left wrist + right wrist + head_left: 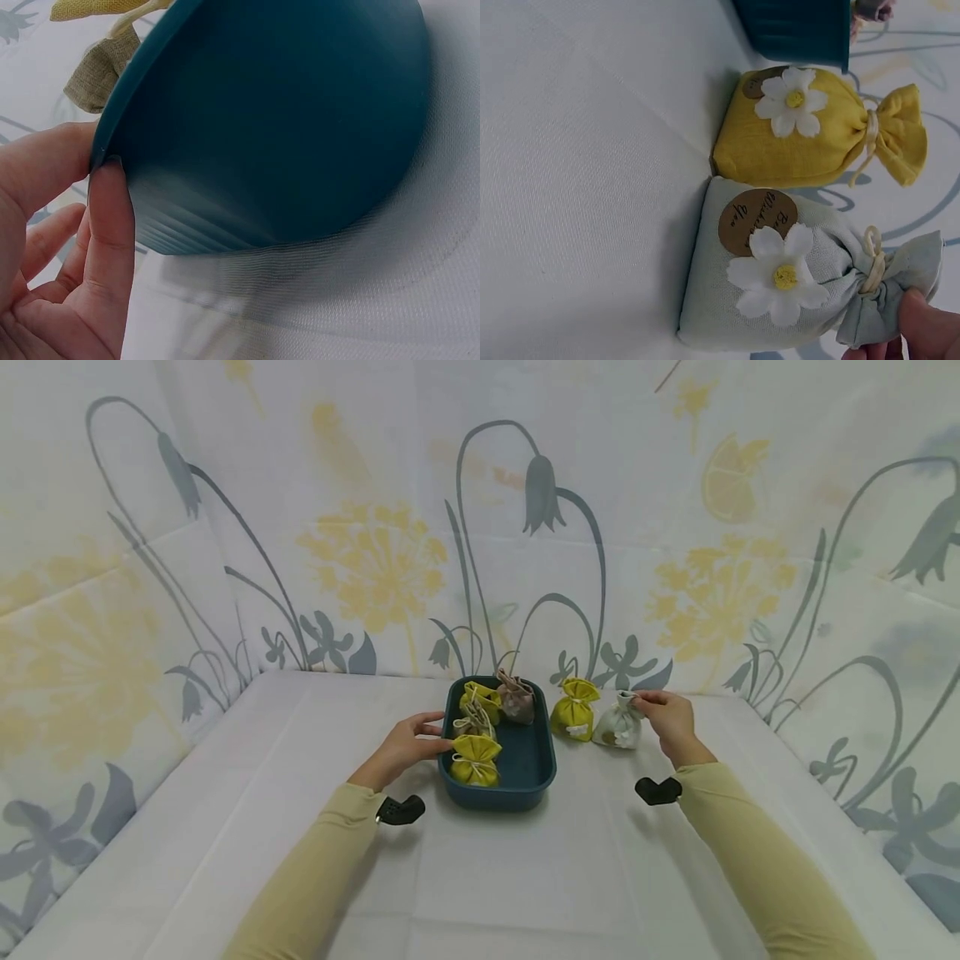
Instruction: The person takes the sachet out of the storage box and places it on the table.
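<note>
Head view: the tabletop (510, 881) carries a dark teal tray (495, 799) near the middle of its far edge. The pale grey drawstring pouch (617, 729) stands right of the tray, toward the far right corner, with a yellow pouch (573, 717) just beside it. Four more pouches sit in the tray, three along its left side.

Left hand (405, 745): pinches the tray's left rim between thumb and finger. Right hand (670, 718): pinches the gathered top of the pale grey drawstring pouch, above its cord tie (874, 271).

Handling assessment: the pouch appears light and soft, its woven cloth unlikely to slip. The gathered neck is the sound grip; the white flower (761, 289) and round label (737, 219) look glued on and should be spared pressure. The tray appears stiff and smooth; its rim is the proper hold.
</note>
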Demonstrator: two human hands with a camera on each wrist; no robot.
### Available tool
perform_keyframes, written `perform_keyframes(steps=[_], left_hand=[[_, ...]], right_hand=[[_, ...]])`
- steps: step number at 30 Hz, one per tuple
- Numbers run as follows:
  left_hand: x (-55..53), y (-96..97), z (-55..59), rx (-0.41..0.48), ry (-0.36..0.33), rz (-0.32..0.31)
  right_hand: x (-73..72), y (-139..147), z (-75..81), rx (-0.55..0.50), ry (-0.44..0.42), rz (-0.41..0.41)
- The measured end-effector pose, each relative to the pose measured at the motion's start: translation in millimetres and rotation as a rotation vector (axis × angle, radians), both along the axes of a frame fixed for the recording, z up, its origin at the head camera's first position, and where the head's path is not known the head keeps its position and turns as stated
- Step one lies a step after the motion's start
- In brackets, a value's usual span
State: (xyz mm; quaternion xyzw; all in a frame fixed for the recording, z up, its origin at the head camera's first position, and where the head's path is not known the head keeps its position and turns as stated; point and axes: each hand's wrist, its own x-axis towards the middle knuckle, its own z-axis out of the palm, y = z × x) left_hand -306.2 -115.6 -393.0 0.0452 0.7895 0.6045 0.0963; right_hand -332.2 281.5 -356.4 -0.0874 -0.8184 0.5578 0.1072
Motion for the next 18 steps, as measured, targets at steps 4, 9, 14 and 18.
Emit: perform_keyframes(steps=[4,9,14,18], left_hand=[[1.4,-1.0,0.4,0.009,0.001,-0.001],[2.4,-1.2,1.6,0.014,0.003,0.005],[0.8,-1.0,0.2,0.012,0.003,-0.002],[-0.5,-0.8,-1.3,0.013,-0.003,-0.002]], right_hand=[[2.7,2.0,3.8,0.008,-0.008,-0.001],[10.4,7.5,9.6,0.001,-0.001,0.012],[20.9,12.4,11.5,0.019,0.007,0.041],[30.5,13.2,12.4,0.02,0.014,0.08]])
